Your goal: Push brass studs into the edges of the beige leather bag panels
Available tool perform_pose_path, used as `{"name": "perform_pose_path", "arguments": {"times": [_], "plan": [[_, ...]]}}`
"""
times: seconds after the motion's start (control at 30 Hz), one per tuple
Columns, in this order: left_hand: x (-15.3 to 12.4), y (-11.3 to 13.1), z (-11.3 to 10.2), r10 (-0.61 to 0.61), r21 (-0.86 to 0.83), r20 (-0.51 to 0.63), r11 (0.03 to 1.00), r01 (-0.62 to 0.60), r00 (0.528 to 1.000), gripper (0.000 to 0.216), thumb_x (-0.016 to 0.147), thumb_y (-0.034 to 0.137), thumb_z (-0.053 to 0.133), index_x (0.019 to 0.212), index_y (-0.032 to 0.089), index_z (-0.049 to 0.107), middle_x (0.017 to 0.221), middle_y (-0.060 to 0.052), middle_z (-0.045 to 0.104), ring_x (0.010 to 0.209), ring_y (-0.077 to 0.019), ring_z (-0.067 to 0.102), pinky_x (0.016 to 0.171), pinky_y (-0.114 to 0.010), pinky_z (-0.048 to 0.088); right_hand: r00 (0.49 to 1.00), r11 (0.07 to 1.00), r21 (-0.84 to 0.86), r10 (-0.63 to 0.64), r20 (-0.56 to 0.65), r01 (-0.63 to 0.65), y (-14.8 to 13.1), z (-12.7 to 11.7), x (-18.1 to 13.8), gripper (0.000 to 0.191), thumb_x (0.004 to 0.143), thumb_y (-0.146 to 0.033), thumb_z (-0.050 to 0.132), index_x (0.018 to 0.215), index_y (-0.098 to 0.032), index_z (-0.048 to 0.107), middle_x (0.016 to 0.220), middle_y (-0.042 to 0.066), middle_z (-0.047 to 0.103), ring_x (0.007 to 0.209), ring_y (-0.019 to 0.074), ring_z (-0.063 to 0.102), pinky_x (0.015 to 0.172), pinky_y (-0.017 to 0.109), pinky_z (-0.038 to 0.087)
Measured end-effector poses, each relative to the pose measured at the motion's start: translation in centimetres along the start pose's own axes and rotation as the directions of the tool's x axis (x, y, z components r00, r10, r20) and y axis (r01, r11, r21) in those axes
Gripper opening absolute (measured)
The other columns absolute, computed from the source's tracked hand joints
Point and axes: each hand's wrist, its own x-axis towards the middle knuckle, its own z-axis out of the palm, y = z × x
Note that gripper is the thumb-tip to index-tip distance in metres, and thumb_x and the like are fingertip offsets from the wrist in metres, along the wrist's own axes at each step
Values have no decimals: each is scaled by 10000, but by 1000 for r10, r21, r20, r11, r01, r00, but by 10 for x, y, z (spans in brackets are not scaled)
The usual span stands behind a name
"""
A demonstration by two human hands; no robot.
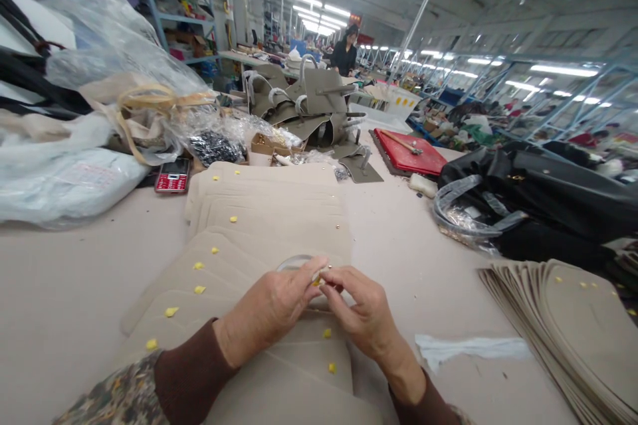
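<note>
My left hand (pixel 279 299) reaches over a stack of beige bag panels (pixel 279 199), its fingers closed on a grey curved strap (pixel 294 260) that shows behind the fingertips. A small yellow piece (pixel 317 280) peeks out between the fingers of both hands. My right hand (pixel 361 305) pinches thumb and forefinger together right beside it; what lies in that pinch is hidden. The panels are fanned out toward me, with small yellow tabs (pixel 171 312) and a few metal studs (pixel 337 226) on them.
At right lie a stack of beige panels (pixel 588 332), a white cloth strip (pixel 468 347) and a black bag (pixel 543 192). Further back are a red board (pixel 411 151), grey-brown bag pieces (pixel 323 93) and a red phone (pixel 173 176). Plastic-wrapped goods (pixel 74 172) fill the left; a person (pixel 343 53) stands beyond.
</note>
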Motion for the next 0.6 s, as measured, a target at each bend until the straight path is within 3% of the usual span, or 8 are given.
{"name": "perform_pose_path", "arguments": {"times": [0.17, 0.27, 0.37, 0.47, 0.53, 0.6], "plan": [[-2, 3, -1, 6, -60, 49, 998, -3, 999, 284, 988, 189, 370, 1271, 179, 371, 1029, -82, 687, 901, -181, 684, 728, -267, 533, 997, 987, -141, -75, -4, 74, 4, 7, -2, 206, 847, -91, 476, 832, -203, 648, 734, 38, 668, 678, 152, 612, 657, 257, 481], [1, 5, -4, -68, -72, 125, 994, 77, 990, 126, 974, 183, 390, 1052, 192, 489, 868, -25, 661, 764, -163, 660, 631, -245, 477, 993, 973, -216, -94, -64, 79, 8, 12, -5, 188, 823, -87, 485, 782, -193, 636, 666, 29, 643, 607, 142, 591, 599, 243, 460], [7, 5, -6, -120, -36, 130, 991, 126, 984, 122, 956, 163, 412, 876, 196, 498, 748, 5, 607, 656, -152, 605, 568, -247, 414, 992, 972, -234, -49, -120, 20, 7, 16, -5, 188, 806, -99, 497, 741, -196, 644, 628, 16, 633, 560, 131, 575, 576, 237, 451], [13, 5, -4, -65, -5, 72, 998, 66, 995, 179, 950, 132, 386, 807, 197, 473, 707, 9, 572, 612, -143, 552, 560, -254, 386, 970, 979, -48, 192, -147, -201, 6, 19, -2, 148, 799, -166, 537, 711, -194, 652, 608, 5, 641, 526, 123, 575, 542, 228, 459], [16, 5, -2, -5, 16, 28, 1000, 5, 1000, 196, 950, 125, 366, 800, 195, 471, 697, 8, 560, 597, -139, 529, 552, -257, 377, 892, 893, 181, 436, -119, -412, 11, 19, 1, 141, 796, -260, 579, 694, -185, 642, 554, -7, 626, 470, 121, 563, 483, 224, 454], [18, 5, 1, 24, 43, -27, 999, -23, 999, 204, 957, 127, 351, 814, 190, 481, 698, 7, 558, 602, -135, 528, 546, -257, 372, 782, 745, 366, 620, -71, -558, 23, 16, 3, 202, 764, -359, 633, 681, -176, 626, 502, -20, 602, 413, 118, 542, 429, 222, 442]]}}
